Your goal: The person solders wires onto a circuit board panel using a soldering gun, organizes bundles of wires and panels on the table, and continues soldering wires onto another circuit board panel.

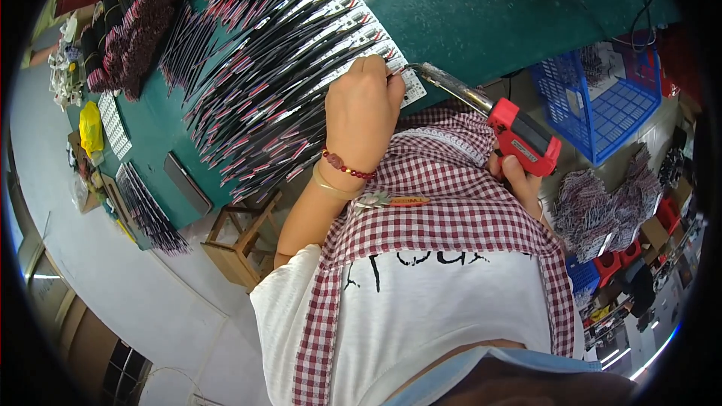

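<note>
While right hand (519,181) grips labelled soldering iron (524,134), left hand (364,104) pinches wire (396,71) at circuit boards (414,91); shirt (451,301) black-lettered.

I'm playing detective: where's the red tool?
In the head view, the red tool is right of centre, in the right hand, pointing toward the left hand.

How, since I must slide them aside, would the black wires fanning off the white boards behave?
The black wires look fairly springy, lying nearly straight. Being thin and overlapping, they might snag together. Those reaching the white boards could tug on them.
</note>
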Motion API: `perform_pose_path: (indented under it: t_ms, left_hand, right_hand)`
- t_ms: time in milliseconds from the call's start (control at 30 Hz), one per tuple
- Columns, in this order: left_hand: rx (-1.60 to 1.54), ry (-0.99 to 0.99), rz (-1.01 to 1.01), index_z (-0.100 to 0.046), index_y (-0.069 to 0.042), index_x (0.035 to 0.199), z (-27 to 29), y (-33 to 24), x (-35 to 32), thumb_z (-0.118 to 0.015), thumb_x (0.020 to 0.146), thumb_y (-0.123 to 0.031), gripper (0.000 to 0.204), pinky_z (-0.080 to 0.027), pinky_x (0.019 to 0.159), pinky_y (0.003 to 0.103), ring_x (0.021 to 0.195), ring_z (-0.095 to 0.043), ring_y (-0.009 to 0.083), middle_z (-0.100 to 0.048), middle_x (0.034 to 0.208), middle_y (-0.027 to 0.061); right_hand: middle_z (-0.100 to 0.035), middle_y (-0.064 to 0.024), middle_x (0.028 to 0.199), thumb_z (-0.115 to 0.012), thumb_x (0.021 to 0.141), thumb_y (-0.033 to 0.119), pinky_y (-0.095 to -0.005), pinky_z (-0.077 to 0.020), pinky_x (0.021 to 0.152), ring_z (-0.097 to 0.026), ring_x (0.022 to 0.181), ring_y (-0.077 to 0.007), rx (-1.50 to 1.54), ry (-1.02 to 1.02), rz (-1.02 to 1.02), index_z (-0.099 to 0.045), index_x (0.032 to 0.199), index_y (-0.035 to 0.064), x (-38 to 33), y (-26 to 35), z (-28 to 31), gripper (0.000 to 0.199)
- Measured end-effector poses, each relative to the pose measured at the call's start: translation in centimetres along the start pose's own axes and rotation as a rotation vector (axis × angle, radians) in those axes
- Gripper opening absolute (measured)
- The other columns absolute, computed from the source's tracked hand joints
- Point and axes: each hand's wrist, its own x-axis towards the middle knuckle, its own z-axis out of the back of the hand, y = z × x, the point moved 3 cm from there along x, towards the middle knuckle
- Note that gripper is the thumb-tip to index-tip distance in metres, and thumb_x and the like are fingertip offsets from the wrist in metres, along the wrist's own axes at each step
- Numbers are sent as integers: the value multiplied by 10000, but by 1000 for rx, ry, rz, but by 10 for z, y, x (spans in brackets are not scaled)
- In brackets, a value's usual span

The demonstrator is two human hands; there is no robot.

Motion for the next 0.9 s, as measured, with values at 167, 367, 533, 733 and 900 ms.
perform_pose_path:
  t_ms: [167,367,533,733,900]
  left_hand:
    - [7,3,-4,-538,15,730,1,0,0,-630,768,-104,154,-477,570,411,641,-585,353,-586,724,187]
    - [81,6,-10,-540,3,727,2,-2,0,-623,788,-136,173,-481,553,400,621,-592,338,-588,713,172]
    - [146,0,13,-558,-6,696,6,-4,1,-637,786,-164,199,-457,547,410,627,-586,343,-595,702,150]
    - [154,33,-8,-560,-9,710,6,-4,2,-632,796,-163,190,-456,557,414,632,-585,341,-601,715,147]
    - [147,31,-8,-556,0,706,7,-5,2,-630,796,-156,194,-456,559,413,632,-584,345,-600,715,158]
  right_hand:
    - [-557,-56,744,-567,882,151,-249,-407,581,-496,635,-112,-10,-41,5,-496,1162,-29,-1,8,-4,340]
    - [-537,-33,669,-550,897,299,-217,-348,515,-436,553,-85,25,-88,37,-516,1147,-26,-1,16,-5,412]
    - [-545,-38,683,-577,883,267,-219,-355,521,-453,569,-86,-13,-88,-35,-522,1109,-18,-4,14,-5,367]
    - [-546,-43,700,-584,878,213,-232,-364,543,-469,596,-96,2,-85,-27,-523,1067,-17,-4,11,-7,304]
    - [-545,-47,706,-577,879,193,-237,-371,561,-475,612,-103,-19,-56,5,-525,1078,-23,-4,4,-6,298]
